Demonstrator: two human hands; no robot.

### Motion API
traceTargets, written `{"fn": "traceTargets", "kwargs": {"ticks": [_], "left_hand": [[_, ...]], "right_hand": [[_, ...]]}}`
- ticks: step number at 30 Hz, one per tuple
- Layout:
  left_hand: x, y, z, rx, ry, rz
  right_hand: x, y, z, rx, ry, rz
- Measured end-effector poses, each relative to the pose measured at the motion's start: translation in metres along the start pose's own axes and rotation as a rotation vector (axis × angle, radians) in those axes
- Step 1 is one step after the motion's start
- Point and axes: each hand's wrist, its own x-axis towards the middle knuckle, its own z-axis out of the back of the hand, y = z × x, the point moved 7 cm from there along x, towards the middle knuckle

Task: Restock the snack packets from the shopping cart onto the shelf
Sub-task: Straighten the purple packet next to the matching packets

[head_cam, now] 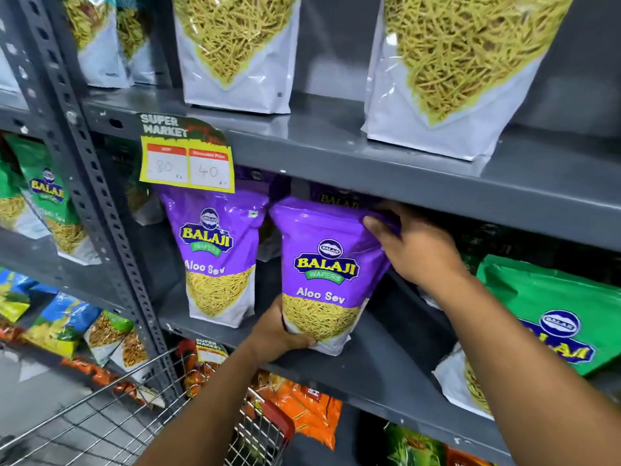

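Note:
A purple Aloo Sev packet (322,274) stands upright on the grey middle shelf (379,368), held by both hands. My left hand (279,334) grips its bottom left corner. My right hand (413,243) clasps its top right corner, just under the shelf above. A second purple Aloo Sev packet (215,257) stands beside it on the left, and more purple packets show behind. The wire shopping cart (111,418) is at the lower left; I cannot see any packets in it.
A green snack packet (551,327) leans on the same shelf at the right. White packets (235,52) stand on the shelf above. A yellow price tag (186,163) hangs from that shelf's edge. Orange packets (302,408) fill the shelf below. A grey upright post (90,183) stands at the left.

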Motion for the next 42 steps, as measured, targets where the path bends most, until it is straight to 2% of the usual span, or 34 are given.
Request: {"fn": "traceTargets", "kwargs": {"ticks": [4,5,7,9,11,12,13,15,18,20,23,28,30,32,34,35,36,37,38,40,42], "left_hand": [[-0.003,-0.006,0.002,-0.008,-0.001,0.015],[-0.007,-0.01,0.005,-0.015,-0.053,-0.001],[-0.025,-0.02,0.01,0.003,-0.261,-0.091],[-0.061,-0.035,-0.005,0.128,-0.454,-0.255],[-0.091,-0.05,-0.062,0.199,-0.395,-0.459],[-0.096,-0.059,-0.098,0.189,-0.251,-0.509],[-0.092,-0.066,-0.133,0.17,-0.099,-0.487],[-0.073,-0.077,-0.192,0.093,0.119,-0.333],[-0.043,-0.084,-0.239,0.054,0.274,-0.207],[-0.038,-0.091,-0.245,0.17,0.215,-0.126],[-0.04,-0.086,-0.24,0.186,0.117,-0.032],[-0.039,-0.083,-0.235,0.293,0.05,-0.062],[-0.037,-0.074,-0.235,0.32,0.056,-0.034],[-0.034,-0.066,-0.234,0.352,0.059,-0.009],[-0.033,-0.063,-0.234,0.345,0.045,-0.007],[-0.033,-0.062,-0.234,0.33,0.048,-0.002],[-0.033,-0.061,-0.234,0.327,0.056,-0.002],[-0.033,-0.059,-0.236,0.341,0.07,-0.005],[-0.032,-0.055,-0.238,0.37,0.084,-0.004],[-0.031,-0.051,-0.241,0.418,0.115,-0.011],[-0.031,-0.055,-0.241,0.469,0.103,-0.036]], "right_hand": [[-0.009,0.0,0.01,-0.025,-0.065,0.0],[-0.014,0.004,0.014,-0.033,-0.071,0.026],[-0.028,0.01,0.028,-0.113,-0.102,0.122],[-0.049,0.0,0.047,-0.282,-0.193,0.178],[-0.066,-0.022,0.066,-0.442,-0.242,0.093],[-0.072,-0.035,0.076,-0.512,-0.25,0.03],[-0.076,-0.046,0.081,-0.567,-0.235,-0.025],[-0.079,-0.064,0.085,-0.6,-0.135,-0.09],[-0.079,-0.073,0.087,-0.515,-0.118,-0.054],[-0.078,-0.075,0.087,-0.464,-0.152,0.018],[-0.079,-0.073,0.084,-0.426,-0.226,0.151],[-0.08,-0.08,0.088,-0.324,-0.318,0.131],[-0.098,-0.077,0.09,-0.28,-0.472,0.18],[-0.139,-0.087,0.091,-0.101,-0.734,0.188],[-0.186,-0.13,0.07,0.193,-0.908,0.012],[-0.202,-0.162,0.048,0.346,-0.884,-0.18],[-0.212,-0.194,0.02,0.463,-0.758,-0.398],[-0.219,-0.22,-0.008,0.521,-0.559,-0.567],[-0.223,-0.236,-0.031,0.532,-0.371,-0.648],[-0.224,-0.247,-0.054,0.577,-0.124,-0.614],[-0.225,-0.249,-0.063,0.625,-0.046,-0.563]]}}
